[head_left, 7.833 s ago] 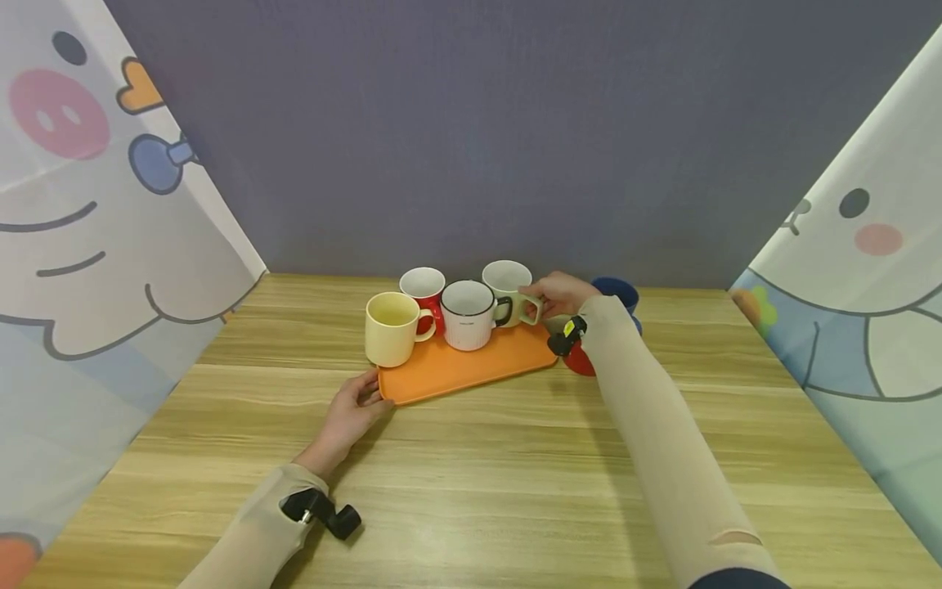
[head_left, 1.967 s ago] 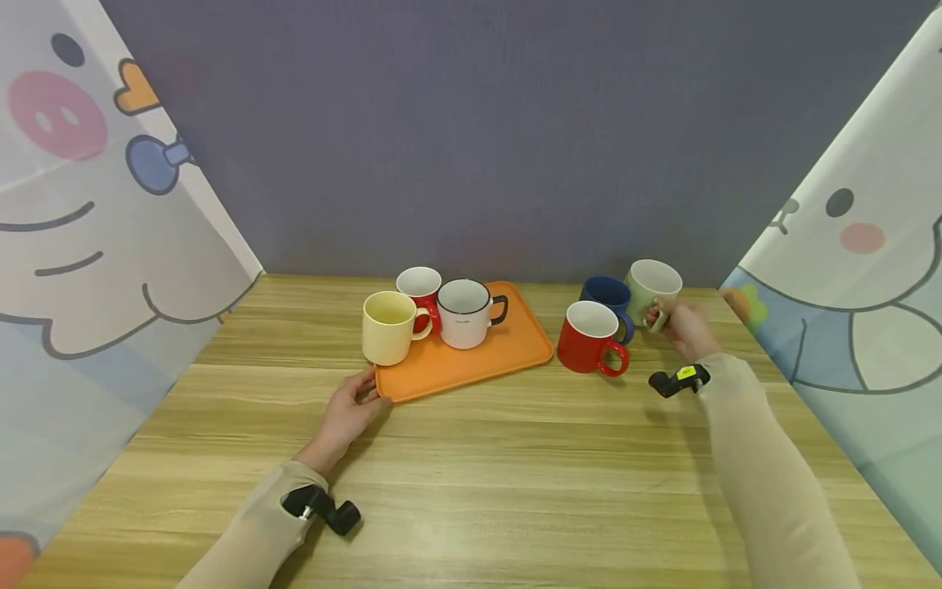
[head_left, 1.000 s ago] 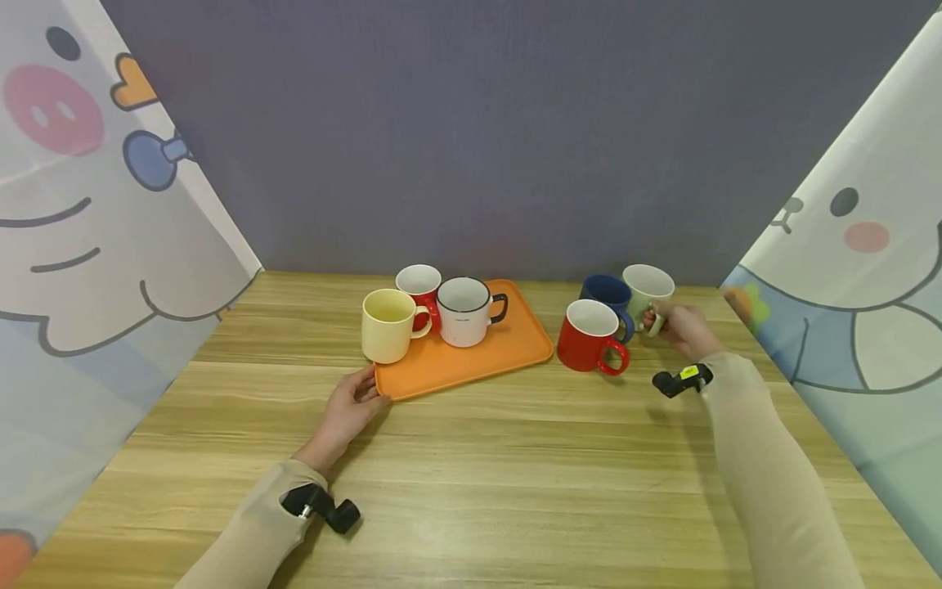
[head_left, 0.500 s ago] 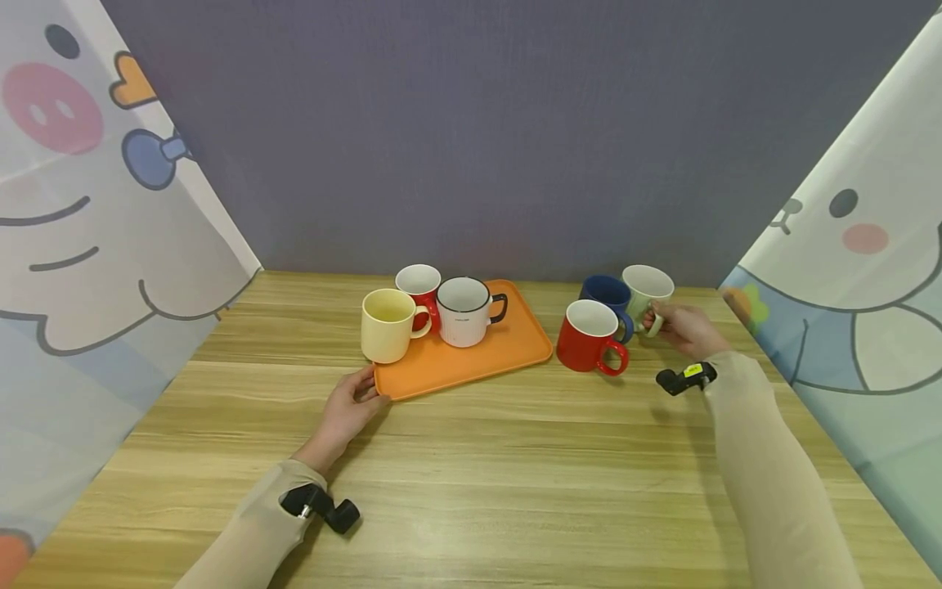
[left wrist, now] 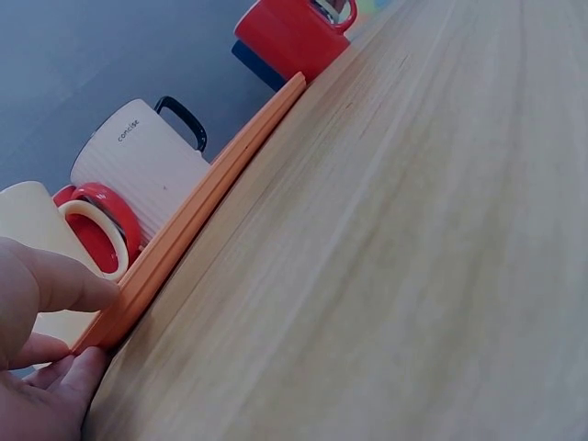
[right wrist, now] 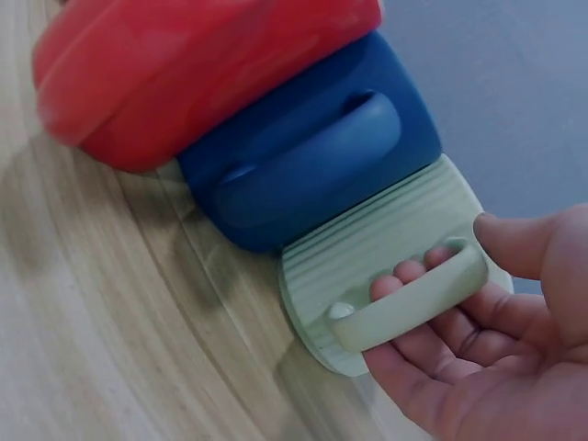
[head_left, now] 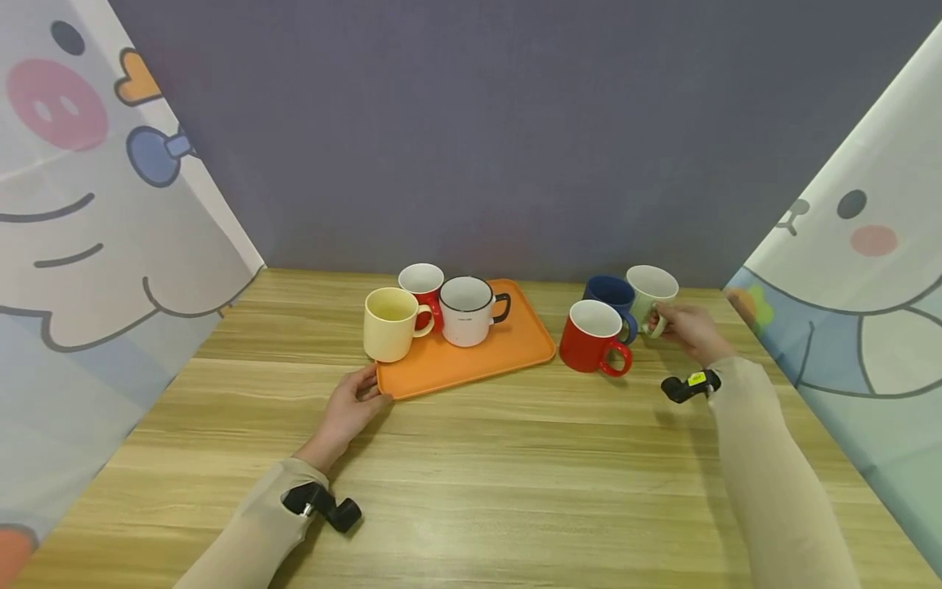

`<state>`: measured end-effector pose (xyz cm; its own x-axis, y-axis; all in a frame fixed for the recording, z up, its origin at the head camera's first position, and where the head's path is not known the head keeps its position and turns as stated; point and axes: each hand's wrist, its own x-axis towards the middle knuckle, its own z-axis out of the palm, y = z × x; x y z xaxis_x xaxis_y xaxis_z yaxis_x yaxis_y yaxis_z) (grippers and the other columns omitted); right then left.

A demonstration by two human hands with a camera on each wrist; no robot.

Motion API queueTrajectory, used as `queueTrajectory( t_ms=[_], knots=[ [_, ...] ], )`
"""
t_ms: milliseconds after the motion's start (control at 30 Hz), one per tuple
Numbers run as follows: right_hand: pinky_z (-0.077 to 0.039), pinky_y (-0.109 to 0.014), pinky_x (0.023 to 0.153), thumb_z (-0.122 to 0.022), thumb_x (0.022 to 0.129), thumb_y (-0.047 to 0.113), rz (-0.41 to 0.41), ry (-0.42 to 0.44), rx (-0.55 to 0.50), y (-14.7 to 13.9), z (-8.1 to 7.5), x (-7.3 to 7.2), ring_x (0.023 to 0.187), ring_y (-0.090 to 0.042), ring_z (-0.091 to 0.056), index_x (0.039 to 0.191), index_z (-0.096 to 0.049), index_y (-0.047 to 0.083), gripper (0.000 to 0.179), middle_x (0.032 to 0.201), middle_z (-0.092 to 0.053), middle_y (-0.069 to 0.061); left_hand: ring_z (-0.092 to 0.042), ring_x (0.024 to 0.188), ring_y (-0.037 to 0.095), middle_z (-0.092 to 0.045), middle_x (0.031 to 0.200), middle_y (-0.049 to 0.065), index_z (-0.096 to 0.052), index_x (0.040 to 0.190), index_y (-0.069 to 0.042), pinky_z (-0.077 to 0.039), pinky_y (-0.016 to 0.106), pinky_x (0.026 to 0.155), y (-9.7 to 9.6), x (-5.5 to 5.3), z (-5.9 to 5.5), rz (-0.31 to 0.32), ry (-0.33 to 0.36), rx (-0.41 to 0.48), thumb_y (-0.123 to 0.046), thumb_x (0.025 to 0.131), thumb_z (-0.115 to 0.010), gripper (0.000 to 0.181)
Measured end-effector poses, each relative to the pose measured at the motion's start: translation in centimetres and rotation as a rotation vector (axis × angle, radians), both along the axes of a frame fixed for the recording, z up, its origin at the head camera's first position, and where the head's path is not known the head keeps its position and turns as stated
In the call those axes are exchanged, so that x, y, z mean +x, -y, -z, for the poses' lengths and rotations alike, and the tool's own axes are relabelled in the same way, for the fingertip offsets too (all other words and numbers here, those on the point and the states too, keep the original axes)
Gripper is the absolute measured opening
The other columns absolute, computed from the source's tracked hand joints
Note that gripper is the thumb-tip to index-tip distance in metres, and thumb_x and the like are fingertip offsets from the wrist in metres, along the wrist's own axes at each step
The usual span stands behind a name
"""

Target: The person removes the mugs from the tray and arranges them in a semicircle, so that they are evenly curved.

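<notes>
My right hand [head_left: 689, 331] has its fingers through the handle of a pale green mug [right wrist: 367, 257], the thumb at the handle's upper end. That mug stands upright on the table against a blue mug [right wrist: 303, 147], at the back right. In front of the blue one is a red mug [head_left: 586, 343] with a white inside. My left hand [head_left: 347, 413] pinches the near left corner of an orange tray [head_left: 471, 368]. On the tray stand a yellow mug [head_left: 388, 331], a white mug with black rim and handle [head_left: 465, 317], and another red mug [head_left: 422, 282], partly hidden behind them.
A grey wall panel [head_left: 471, 147] closes off the table's back edge. Cloths printed with cartoon animals hang at the left [head_left: 110, 213] and right [head_left: 876, 311]. The wooden table [head_left: 478, 483] stretches in front of the tray and mugs.
Since the oldest frame, my right hand has moved the pale green mug from the tray to the table's back right, then slightly left against the blue mug. My left hand has stayed at the tray corner.
</notes>
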<state>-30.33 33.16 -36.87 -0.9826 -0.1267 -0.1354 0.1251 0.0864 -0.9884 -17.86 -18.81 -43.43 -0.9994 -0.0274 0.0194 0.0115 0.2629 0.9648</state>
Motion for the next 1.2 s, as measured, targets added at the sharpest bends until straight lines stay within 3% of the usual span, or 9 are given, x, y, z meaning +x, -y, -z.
queueTrajectory(
  t_ms=[100,300,500,667,800,1033,1200],
  knots=[
    [-0.053,-0.02,0.07,-0.045,0.096,0.018,0.017,-0.018,-0.022,-0.3,-0.1,0.4,0.072,-0.007,-0.061,0.085,-0.06,0.006,0.022,0.075,-0.063,0.003,-0.045,0.116,0.037,-0.035,0.127,0.026,-0.033,0.136,0.009,-0.046,0.019,0.089,-0.1,0.0,-0.1,0.0,0.003,0.004,0.007,0.082,-0.06,0.061],
    [-0.054,-0.021,0.069,-0.043,0.096,0.007,0.083,0.006,-0.307,-1.0,-0.9,1.3,0.07,-0.011,-0.062,0.077,-0.067,0.009,0.031,0.075,-0.064,-0.001,-0.046,0.116,0.037,-0.035,0.127,0.026,-0.034,0.136,0.009,-0.046,0.019,0.088,0.0,0.1,0.0,-0.002,-0.002,-0.006,0.007,0.082,-0.06,0.06],
    [-0.055,-0.024,0.069,-0.042,0.095,0.002,0.078,-0.033,-0.42,-1.1,-1.7,1.7,0.07,-0.015,-0.064,0.078,-0.066,0.002,0.029,0.076,-0.065,-0.005,-0.046,0.116,0.037,-0.035,0.127,0.026,-0.034,0.136,0.009,-0.046,0.017,0.087,0.0,0.1,0.0,0.001,-0.007,-0.005,0.006,0.083,-0.06,0.06],
    [-0.055,-0.024,0.066,-0.045,0.093,-0.001,0.085,-0.117,-0.436,-0.1,-2.6,1.8,0.067,-0.016,-0.064,0.076,-0.068,0.002,0.028,0.073,-0.065,-0.006,-0.046,0.116,0.037,-0.035,0.127,0.026,-0.034,0.136,0.009,-0.046,0.018,0.088,0.0,0.1,0.0,0.004,-0.01,-0.01,0.006,0.082,-0.06,0.06],
    [-0.055,-0.022,0.066,-0.046,0.093,0.001,0.077,-0.164,-0.393,0.8,-3.2,1.9,0.068,-0.014,-0.064,0.082,-0.067,0.005,0.024,0.076,-0.065,-0.005,-0.045,0.117,0.037,-0.035,0.128,0.026,-0.034,0.136,0.009,-0.046,0.019,0.089,-0.1,0.1,-0.1,0.005,-0.011,-0.009,0.007,0.082,-0.06,0.06],
    [-0.053,-0.02,0.068,-0.049,0.093,0.006,0.083,-0.172,-0.299,2.5,-4.0,1.9,0.071,-0.012,-0.064,0.09,-0.059,0.005,0.011,0.078,-0.065,-0.002,-0.045,0.116,0.038,-0.035,0.126,0.027,-0.033,0.135,0.011,-0.045,0.022,0.091,-0.1,0.1,-0.3,-0.015,-0.011,-0.012,0.007,0.08,-0.061,0.062],
    [-0.054,-0.02,0.069,-0.048,0.093,0.005,0.053,-0.193,-0.26,4.2,-4.4,1.6,0.069,-0.012,-0.063,0.087,-0.062,0.007,0.015,0.077,-0.065,-0.002,-0.045,0.117,0.037,-0.035,0.126,0.027,-0.033,0.136,0.011,-0.045,0.024,0.092,-0.1,0.1,-0.2,-0.012,-0.007,-0.017,0.007,0.081,-0.061,0.062]
  ],
)
